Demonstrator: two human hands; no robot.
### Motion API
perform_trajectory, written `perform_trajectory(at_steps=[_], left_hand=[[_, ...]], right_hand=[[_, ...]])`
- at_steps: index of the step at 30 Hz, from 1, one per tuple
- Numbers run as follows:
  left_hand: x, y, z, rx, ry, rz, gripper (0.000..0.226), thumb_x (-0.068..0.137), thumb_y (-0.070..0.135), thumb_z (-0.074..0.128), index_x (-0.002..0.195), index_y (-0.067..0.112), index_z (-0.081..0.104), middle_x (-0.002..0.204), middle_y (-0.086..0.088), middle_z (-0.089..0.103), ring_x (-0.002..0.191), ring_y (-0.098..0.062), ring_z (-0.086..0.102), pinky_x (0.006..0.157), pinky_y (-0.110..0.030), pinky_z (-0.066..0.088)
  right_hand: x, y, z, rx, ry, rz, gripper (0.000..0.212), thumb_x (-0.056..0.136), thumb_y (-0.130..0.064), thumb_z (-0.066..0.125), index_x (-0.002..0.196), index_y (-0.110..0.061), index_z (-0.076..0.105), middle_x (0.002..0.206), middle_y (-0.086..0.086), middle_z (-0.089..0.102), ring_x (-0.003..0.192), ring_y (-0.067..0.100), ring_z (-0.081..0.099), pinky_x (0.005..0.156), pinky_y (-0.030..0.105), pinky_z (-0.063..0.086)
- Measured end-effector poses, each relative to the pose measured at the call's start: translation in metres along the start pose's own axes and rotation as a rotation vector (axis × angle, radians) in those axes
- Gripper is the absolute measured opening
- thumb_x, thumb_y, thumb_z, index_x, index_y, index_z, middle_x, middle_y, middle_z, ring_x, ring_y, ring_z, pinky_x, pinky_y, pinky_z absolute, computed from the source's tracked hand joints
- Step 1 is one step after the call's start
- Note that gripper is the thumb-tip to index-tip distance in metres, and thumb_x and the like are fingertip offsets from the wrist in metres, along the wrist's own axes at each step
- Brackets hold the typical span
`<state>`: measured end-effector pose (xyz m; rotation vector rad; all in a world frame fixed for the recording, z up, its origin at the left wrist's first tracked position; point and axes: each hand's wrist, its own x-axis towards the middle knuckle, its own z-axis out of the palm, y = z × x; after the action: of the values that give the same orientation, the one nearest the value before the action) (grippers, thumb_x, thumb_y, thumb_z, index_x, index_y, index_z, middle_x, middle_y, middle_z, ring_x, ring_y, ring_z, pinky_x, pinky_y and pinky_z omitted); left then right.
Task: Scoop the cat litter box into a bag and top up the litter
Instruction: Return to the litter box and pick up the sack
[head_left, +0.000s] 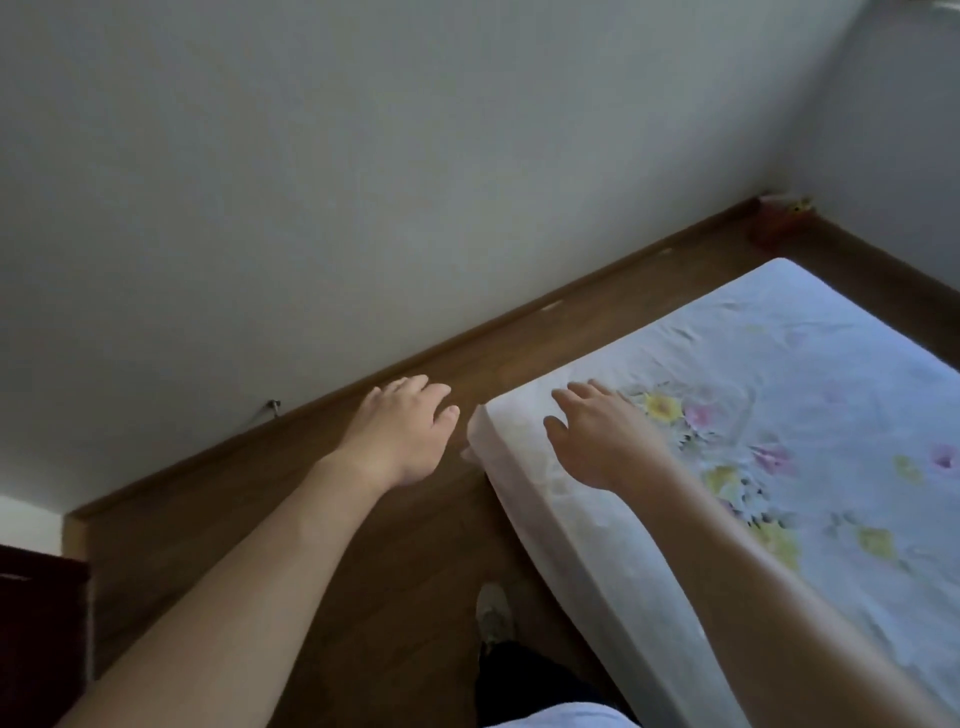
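Neither the litter box, the scoop, the bag nor the litter is in view. My left hand (402, 431) is stretched forward over the wooden floor (291, 519), fingers relaxed and empty. My right hand (602, 434) reaches out over the near corner of a mattress (810, 395), fingers spread, holding nothing; I cannot tell whether it touches the sheet.
The mattress with a white flowered sheet lies on the floor at the right. A white wall (363, 182) with a wooden skirting runs along the left. A small red object (774, 221) sits in the far corner. My foot in a light shoe (492, 613) stands below. Dark furniture (36, 623) is at left.
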<state>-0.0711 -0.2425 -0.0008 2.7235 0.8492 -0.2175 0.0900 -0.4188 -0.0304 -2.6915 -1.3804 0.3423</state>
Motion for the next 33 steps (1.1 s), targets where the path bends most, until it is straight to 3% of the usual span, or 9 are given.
perform_trajectory(at_steps=[3, 5, 9, 11, 13, 23, 27, 30, 33], left_hand=[[0.065, -0.024, -0.023, -0.004, -0.025, -0.032, 0.051, 0.103, 0.047, 0.03, 0.148, 0.026, 0.041, 0.157, -0.001, 0.037, 0.145, -0.021, 0.03, 0.118, -0.042, 0.022], [0.106, -0.038, -0.04, -0.011, -0.025, -0.05, 0.05, 0.103, 0.046, 0.031, 0.147, 0.026, 0.042, 0.157, -0.001, 0.037, 0.144, -0.022, 0.033, 0.116, -0.042, 0.026], [0.191, -0.053, -0.071, -0.034, -0.005, -0.013, 0.047, 0.103, 0.042, 0.035, 0.144, 0.023, 0.047, 0.153, -0.004, 0.042, 0.14, -0.025, 0.038, 0.114, -0.04, 0.03], [0.237, -0.057, -0.082, -0.019, -0.003, 0.023, 0.047, 0.102, 0.043, 0.035, 0.143, 0.024, 0.047, 0.152, -0.004, 0.044, 0.138, -0.025, 0.04, 0.112, -0.04, 0.031], [0.285, -0.06, -0.089, -0.002, -0.01, 0.072, 0.047, 0.102, 0.043, 0.035, 0.143, 0.024, 0.048, 0.151, -0.004, 0.044, 0.137, -0.026, 0.041, 0.111, -0.04, 0.032], [0.564, -0.085, -0.113, 0.143, -0.168, 0.394, 0.047, 0.102, 0.041, 0.037, 0.142, 0.019, 0.048, 0.151, -0.008, 0.044, 0.139, -0.027, 0.039, 0.115, -0.039, 0.029], [0.66, -0.042, -0.133, 0.105, -0.222, 0.55, 0.049, 0.102, 0.042, 0.04, 0.143, 0.017, 0.048, 0.153, -0.01, 0.042, 0.141, -0.027, 0.037, 0.117, -0.041, 0.027], [0.721, 0.002, -0.141, 0.096, -0.244, 0.651, 0.049, 0.102, 0.043, 0.04, 0.143, 0.017, 0.048, 0.154, -0.009, 0.041, 0.143, -0.026, 0.035, 0.118, -0.041, 0.025], [0.774, 0.049, -0.141, 0.137, -0.236, 0.727, 0.049, 0.102, 0.043, 0.04, 0.143, 0.017, 0.047, 0.153, -0.01, 0.041, 0.142, -0.027, 0.036, 0.117, -0.039, 0.026]], right_hand=[[0.073, 0.01, -0.007, 0.046, -0.051, 0.024, 0.054, 0.1, -0.047, 0.028, 0.145, -0.019, 0.042, 0.15, 0.002, 0.046, 0.138, 0.024, 0.038, 0.111, 0.042, 0.033], [0.116, 0.017, -0.016, 0.053, -0.073, 0.038, 0.052, 0.1, -0.046, 0.031, 0.142, -0.02, 0.045, 0.146, 0.003, 0.049, 0.136, 0.024, 0.041, 0.109, 0.041, 0.035], [0.196, 0.023, -0.048, 0.099, -0.073, 0.055, 0.033, 0.097, -0.034, 0.034, 0.111, -0.017, 0.058, 0.122, 0.003, 0.061, 0.12, 0.028, 0.052, 0.098, 0.041, 0.045], [0.235, 0.027, -0.06, 0.104, -0.078, 0.077, 0.023, 0.096, -0.033, 0.032, 0.091, -0.019, 0.05, 0.105, 0.003, 0.06, 0.11, 0.028, 0.055, 0.092, 0.041, 0.047], [0.271, 0.032, -0.068, 0.112, -0.06, 0.122, 0.024, 0.097, -0.035, 0.033, 0.087, -0.018, 0.047, 0.099, 0.002, 0.058, 0.105, 0.026, 0.055, 0.09, 0.04, 0.047], [0.445, 0.081, -0.072, 0.256, 0.04, 0.562, 0.026, 0.097, -0.036, 0.036, 0.088, -0.016, 0.051, 0.103, 0.005, 0.056, 0.109, 0.028, 0.054, 0.093, 0.044, 0.046], [0.484, 0.102, -0.085, 0.324, 0.117, 0.775, 0.031, 0.097, -0.04, 0.038, 0.099, -0.016, 0.057, 0.121, 0.007, 0.052, 0.123, 0.03, 0.045, 0.1, 0.044, 0.041], [0.504, 0.134, -0.096, 0.354, 0.144, 0.897, 0.042, 0.098, -0.042, 0.038, 0.12, -0.013, 0.058, 0.134, 0.008, 0.049, 0.129, 0.029, 0.04, 0.106, 0.044, 0.037], [0.53, 0.18, -0.104, 0.342, 0.194, 0.964, 0.044, 0.099, -0.041, 0.038, 0.126, -0.011, 0.056, 0.136, 0.01, 0.049, 0.129, 0.028, 0.039, 0.106, 0.042, 0.034]])
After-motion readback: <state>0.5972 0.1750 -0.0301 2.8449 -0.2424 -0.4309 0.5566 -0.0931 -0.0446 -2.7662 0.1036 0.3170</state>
